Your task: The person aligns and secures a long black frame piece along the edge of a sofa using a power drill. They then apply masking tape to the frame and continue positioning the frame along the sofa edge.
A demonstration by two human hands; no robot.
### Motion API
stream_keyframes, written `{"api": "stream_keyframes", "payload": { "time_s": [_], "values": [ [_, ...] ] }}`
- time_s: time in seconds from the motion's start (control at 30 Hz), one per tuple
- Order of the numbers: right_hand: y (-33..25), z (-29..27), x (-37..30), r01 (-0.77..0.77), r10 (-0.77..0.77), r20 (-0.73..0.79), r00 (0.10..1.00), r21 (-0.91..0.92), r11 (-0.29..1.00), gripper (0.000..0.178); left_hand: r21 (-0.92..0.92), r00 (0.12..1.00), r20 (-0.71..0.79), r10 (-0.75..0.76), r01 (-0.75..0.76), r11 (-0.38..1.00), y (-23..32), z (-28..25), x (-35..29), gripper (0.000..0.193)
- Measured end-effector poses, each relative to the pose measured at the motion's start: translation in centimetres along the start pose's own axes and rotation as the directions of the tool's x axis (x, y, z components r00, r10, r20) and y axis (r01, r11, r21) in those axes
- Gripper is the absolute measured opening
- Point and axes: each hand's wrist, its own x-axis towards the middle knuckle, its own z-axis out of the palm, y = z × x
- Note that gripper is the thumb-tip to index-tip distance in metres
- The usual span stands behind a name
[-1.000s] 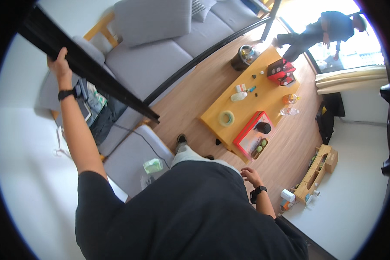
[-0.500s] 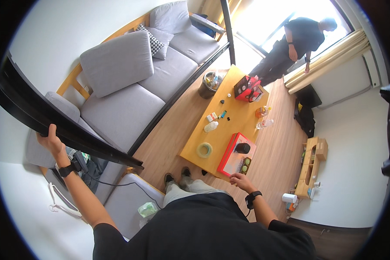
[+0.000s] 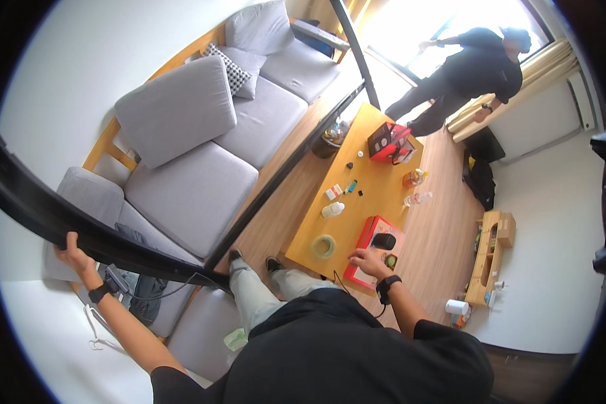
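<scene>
A long black frame (image 3: 141,257) of straight bars stretches from the left edge past the sofa to the far window side. My left hand (image 3: 78,260) is closed around its near bar, with the thumb up over the edge. My right hand (image 3: 372,263) hangs over the red box (image 3: 365,236) on the wooden table; its fingers are loosely bent and apart, with nothing visible in them. On the box sit a black cup-like object (image 3: 384,241) and a tray of green round items (image 3: 390,260). A roll of tape (image 3: 323,246) lies nearby on the table.
The grey sofa (image 3: 188,188) stands along the left wall beyond the frame. A white bottle (image 3: 332,209) and a red and black bag (image 3: 390,143) are on the table (image 3: 311,222). A trash bin (image 3: 326,144) is behind the frame. Another person (image 3: 475,71) stands by the window.
The near bar has swung lower and the far bars have shifted nearer the table. My feet have stepped apart. The other person has moved right and stretched out an arm.
</scene>
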Motion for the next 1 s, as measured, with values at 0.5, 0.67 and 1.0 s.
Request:
{"api": "stream_keyframes", "payload": {
  "time_s": [0.5, 0.67, 1.0],
  "values": [
    [-13.0, 7.7, 7.2, -0.075, 0.073, 0.076, 0.994, 0.015, 0.997, 0.029, -0.028, 0.991, -0.083, -0.105, 0.103, 0.994, -0.8, -0.6, 2.9, 0.06],
    [-19.7, 8.8, 11.8, 0.087, -0.084, 0.089, 0.992, -0.033, 0.996, 0.03, 0.011, 0.992, -0.062, -0.114, 0.115, 0.993, 0.7, -0.4, 1.5, 0.059],
    [-41.3, 11.6, 17.3, 0.528, -0.501, 0.185, 0.846, -0.153, 0.835, 0.026, -0.214, 0.929, 0.337, -0.155, 0.236, 0.948, -4.2, -8.8, 4.5, 0.107]
  ]
}}
